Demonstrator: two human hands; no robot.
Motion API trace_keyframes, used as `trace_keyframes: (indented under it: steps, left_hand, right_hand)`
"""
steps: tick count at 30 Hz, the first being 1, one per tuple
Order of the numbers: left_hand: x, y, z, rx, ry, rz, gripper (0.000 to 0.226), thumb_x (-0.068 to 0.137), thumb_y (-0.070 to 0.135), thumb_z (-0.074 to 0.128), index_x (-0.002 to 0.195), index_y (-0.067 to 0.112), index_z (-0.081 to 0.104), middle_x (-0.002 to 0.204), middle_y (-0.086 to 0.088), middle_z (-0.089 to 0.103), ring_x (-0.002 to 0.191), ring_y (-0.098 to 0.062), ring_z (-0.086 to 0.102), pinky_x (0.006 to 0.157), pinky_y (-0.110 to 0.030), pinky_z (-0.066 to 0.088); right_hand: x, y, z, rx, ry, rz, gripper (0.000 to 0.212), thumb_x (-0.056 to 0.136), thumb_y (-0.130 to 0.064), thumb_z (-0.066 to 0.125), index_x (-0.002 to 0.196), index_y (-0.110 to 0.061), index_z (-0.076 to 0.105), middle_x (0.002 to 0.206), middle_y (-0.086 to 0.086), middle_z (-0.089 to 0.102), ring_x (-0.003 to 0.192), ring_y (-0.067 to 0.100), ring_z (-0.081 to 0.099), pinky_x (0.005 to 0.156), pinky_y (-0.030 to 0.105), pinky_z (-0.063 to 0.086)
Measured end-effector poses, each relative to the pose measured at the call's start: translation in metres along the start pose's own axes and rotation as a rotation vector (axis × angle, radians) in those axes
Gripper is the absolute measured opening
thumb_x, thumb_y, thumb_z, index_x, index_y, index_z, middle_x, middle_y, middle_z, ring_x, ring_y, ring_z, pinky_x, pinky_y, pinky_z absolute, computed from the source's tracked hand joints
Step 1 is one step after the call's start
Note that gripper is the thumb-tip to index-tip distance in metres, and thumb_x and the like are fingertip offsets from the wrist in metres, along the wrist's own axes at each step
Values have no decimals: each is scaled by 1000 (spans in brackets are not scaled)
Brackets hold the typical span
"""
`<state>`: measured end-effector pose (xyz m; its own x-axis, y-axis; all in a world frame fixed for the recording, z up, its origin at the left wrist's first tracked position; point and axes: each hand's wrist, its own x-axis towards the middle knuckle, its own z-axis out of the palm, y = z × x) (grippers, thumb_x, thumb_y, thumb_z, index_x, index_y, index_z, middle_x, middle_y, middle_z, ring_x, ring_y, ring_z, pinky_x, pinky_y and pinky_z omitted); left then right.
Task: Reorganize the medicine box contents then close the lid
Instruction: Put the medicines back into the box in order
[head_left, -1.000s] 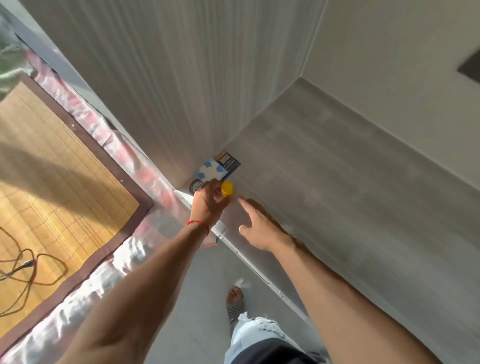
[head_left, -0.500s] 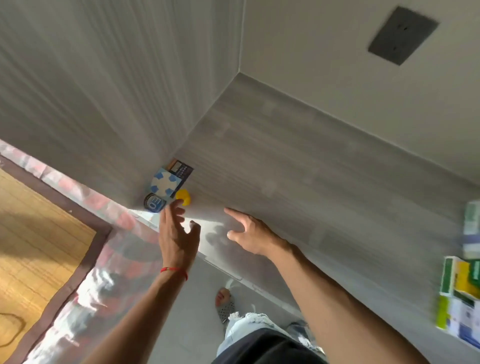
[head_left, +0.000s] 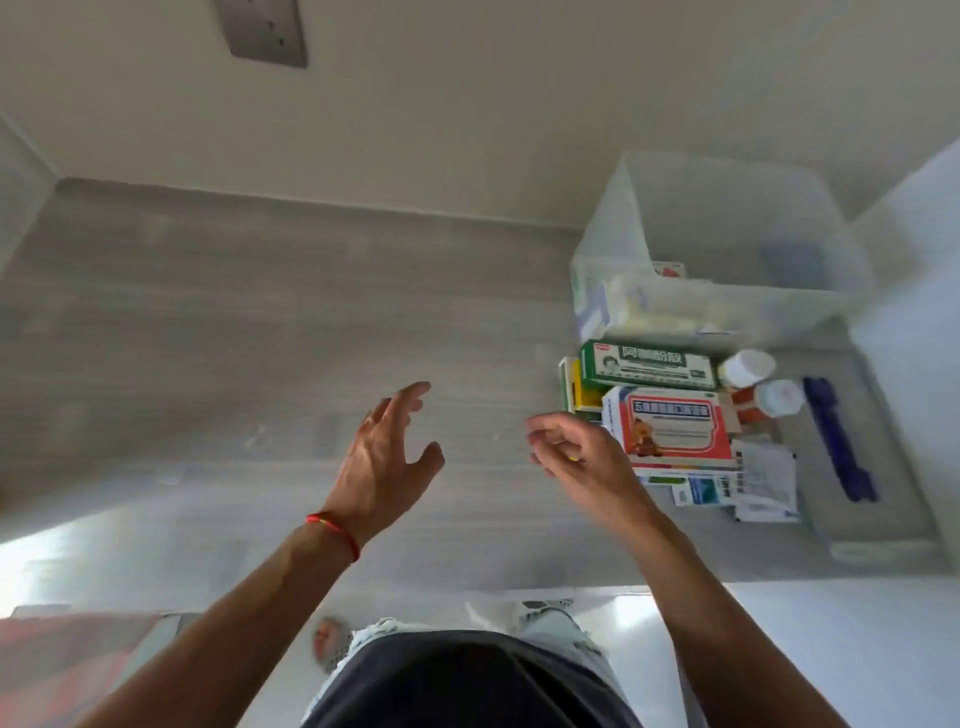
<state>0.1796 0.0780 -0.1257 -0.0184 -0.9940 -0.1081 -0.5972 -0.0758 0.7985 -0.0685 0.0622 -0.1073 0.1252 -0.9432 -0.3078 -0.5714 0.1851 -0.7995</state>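
Note:
The clear plastic medicine box (head_left: 727, 228) stands at the right of the grey shelf, and a flat clear part with a blue clasp (head_left: 836, 441) lies in front of it. On that part lie a green pack (head_left: 647, 366), a red and white pack (head_left: 672, 426), two white-capped bottles (head_left: 745, 366) and flat sachets (head_left: 763, 478). My left hand (head_left: 384, 457) hovers over the bare shelf with its fingers spread and nothing in it. My right hand (head_left: 576, 457) hangs half curled just left of the red and white pack. A small blurred yellow speck shows by its fingers.
The grey wood shelf (head_left: 208, 338) runs left to a corner with the walls. A wall socket (head_left: 262, 31) sits high on the back wall. The shelf's front edge lies near my body, with my legs and one foot (head_left: 327, 639) on the floor below.
The view has swung right, from the left corner to the medicine box. My left hand let go of the yellow-capped item there, and both hands have moved right.

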Motion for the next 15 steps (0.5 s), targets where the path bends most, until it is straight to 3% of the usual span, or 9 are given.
trace_keyframes:
  steps: [2, 6, 8, 11, 13, 15]
  left_hand:
    - [11, 39, 42, 11, -76, -11, 64, 85, 16, 71, 143, 24, 47, 127, -2, 60, 109, -17, 56, 94, -38, 51]
    - [30, 109, 125, 45, -212, -62, 56, 85, 18, 70, 138, 22, 52, 125, -2, 61, 104, -14, 57, 85, -28, 51]
    - [45, 132, 153, 16, -228, -211, 52, 86, 23, 67, 137, 24, 53, 125, 1, 61, 105, -15, 60, 78, -25, 50]
    - [65, 151, 178, -126, -227, -496, 30, 89, 25, 62, 119, 24, 64, 117, 2, 70, 101, -18, 69, 77, -32, 58]
    - [72, 157, 185, -185, -234, -586, 17, 89, 19, 58, 97, 26, 72, 101, 3, 77, 89, -16, 75, 80, -40, 63]
    - [76, 161, 189, -259, -214, -658, 18, 89, 15, 57, 94, 25, 72, 92, 2, 79, 78, -14, 77, 68, -35, 64]
  right_hand:
    - [-9, 26, -49, -9, 114, -25, 15, 98, -15, 65, 111, -11, 72, 102, 2, 77, 92, 18, 75, 85, 43, 61]
    - [-27, 72, -130, -57, 329, -116, 8, 97, -10, 66, 101, -14, 71, 98, -7, 75, 86, 5, 72, 73, 23, 61]
    - [-25, 92, -161, -77, 379, -74, 8, 97, -11, 65, 101, -16, 68, 100, -6, 72, 86, 9, 70, 73, 24, 60]
    - [-9, 117, -185, -78, 226, 67, 14, 99, -20, 63, 113, -21, 60, 110, -10, 68, 96, 10, 68, 82, 23, 56]
    - [1, 126, -186, -69, 90, 101, 13, 100, -22, 61, 110, -28, 57, 105, -18, 64, 96, 7, 66, 76, 12, 52]
    - [6, 131, -182, -70, 35, 78, 18, 99, -20, 59, 103, -38, 55, 97, -31, 59, 87, -1, 64, 65, 3, 46]
